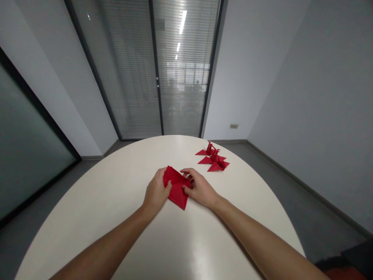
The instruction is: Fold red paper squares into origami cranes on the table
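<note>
A partly folded sheet of red origami paper (176, 190) is held between my two hands, just over the middle of the table. Its lower corner points toward me, and a flap stands up along the upper edge. My left hand (157, 189) grips the left side, with the thumb on the near face and the fingers hidden behind the paper. At the right edge, my right hand (199, 187) pinches the paper between thumb and curled fingers.
Several finished red paper cranes (215, 158) stand close together beyond my right hand. The round white table (125, 217) has its far edge near a glass partition with blinds (131, 77). A dark object (358, 256) is at the lower right.
</note>
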`<action>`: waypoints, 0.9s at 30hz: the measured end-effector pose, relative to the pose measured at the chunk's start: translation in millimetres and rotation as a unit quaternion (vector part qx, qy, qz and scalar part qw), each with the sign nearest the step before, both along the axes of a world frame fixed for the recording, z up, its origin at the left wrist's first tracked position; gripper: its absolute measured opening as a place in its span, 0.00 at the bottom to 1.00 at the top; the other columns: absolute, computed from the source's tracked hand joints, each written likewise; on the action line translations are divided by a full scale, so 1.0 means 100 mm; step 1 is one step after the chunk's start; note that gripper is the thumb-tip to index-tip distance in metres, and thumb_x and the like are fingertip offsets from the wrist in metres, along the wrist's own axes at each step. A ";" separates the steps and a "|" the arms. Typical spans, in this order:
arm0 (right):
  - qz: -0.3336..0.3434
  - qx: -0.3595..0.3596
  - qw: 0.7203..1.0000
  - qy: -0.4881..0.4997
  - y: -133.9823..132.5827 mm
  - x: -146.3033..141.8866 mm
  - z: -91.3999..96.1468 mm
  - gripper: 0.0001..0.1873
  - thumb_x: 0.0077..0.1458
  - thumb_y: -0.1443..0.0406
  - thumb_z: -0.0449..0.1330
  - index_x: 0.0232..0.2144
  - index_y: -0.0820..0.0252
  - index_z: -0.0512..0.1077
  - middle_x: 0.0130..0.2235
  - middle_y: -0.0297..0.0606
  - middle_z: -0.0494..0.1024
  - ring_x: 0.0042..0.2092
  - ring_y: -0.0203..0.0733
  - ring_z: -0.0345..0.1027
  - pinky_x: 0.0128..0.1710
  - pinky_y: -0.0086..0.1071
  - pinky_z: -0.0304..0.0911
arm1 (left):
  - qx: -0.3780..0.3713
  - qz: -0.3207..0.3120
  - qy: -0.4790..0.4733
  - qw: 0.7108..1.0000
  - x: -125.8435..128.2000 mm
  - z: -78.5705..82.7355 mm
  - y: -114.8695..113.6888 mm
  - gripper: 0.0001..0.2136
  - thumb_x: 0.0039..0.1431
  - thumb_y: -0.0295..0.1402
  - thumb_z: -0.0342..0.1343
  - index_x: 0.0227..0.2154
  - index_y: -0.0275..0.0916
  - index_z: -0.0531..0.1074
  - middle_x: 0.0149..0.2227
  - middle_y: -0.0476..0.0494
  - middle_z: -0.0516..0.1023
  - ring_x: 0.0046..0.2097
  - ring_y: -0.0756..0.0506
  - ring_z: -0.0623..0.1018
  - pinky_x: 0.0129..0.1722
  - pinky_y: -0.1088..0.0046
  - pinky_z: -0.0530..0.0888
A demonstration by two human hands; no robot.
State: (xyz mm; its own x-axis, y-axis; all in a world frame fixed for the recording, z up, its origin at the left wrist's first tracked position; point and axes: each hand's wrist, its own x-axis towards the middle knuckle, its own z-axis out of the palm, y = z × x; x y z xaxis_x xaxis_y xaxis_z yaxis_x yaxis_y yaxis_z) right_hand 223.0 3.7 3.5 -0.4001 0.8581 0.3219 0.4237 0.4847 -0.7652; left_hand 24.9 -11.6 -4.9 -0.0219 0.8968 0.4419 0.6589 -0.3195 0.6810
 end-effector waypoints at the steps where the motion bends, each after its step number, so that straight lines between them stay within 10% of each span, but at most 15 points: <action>1: -0.002 -0.004 1.000 -0.002 -0.01 0.00 0.00 0.29 0.51 0.72 0.61 0.56 0.56 0.65 0.46 0.39 0.74 0.35 0.37 0.68 0.36 0.32 0.66 | 0.000 0.003 -0.005 1.000 -0.01 -0.01 0.01 0.20 0.56 0.20 0.52 0.52 0.38 0.67 0.52 0.38 0.75 0.53 0.40 0.76 0.54 0.58 0.72; 16: -0.030 0.038 0.998 -0.045 -0.01 0.04 0.13 0.10 0.56 0.68 0.61 0.43 0.58 0.74 0.38 0.36 0.78 0.36 0.40 0.70 0.37 0.32 0.62 | -0.041 -0.064 -0.042 0.996 0.00 0.03 -0.02 0.25 0.54 0.17 0.50 0.55 0.41 0.70 0.44 0.44 0.81 0.45 0.46 0.80 0.48 0.69 0.75; 27: -0.077 0.053 0.991 -0.094 -0.04 0.01 0.16 0.03 0.57 0.67 0.58 0.34 0.58 0.72 0.33 0.36 0.77 0.32 0.40 0.67 0.31 0.30 0.57 | -0.049 0.026 0.055 0.997 -0.01 0.10 -0.05 0.09 0.58 0.25 0.52 0.39 0.42 0.73 0.38 0.47 0.81 0.37 0.44 0.78 0.36 0.70 0.70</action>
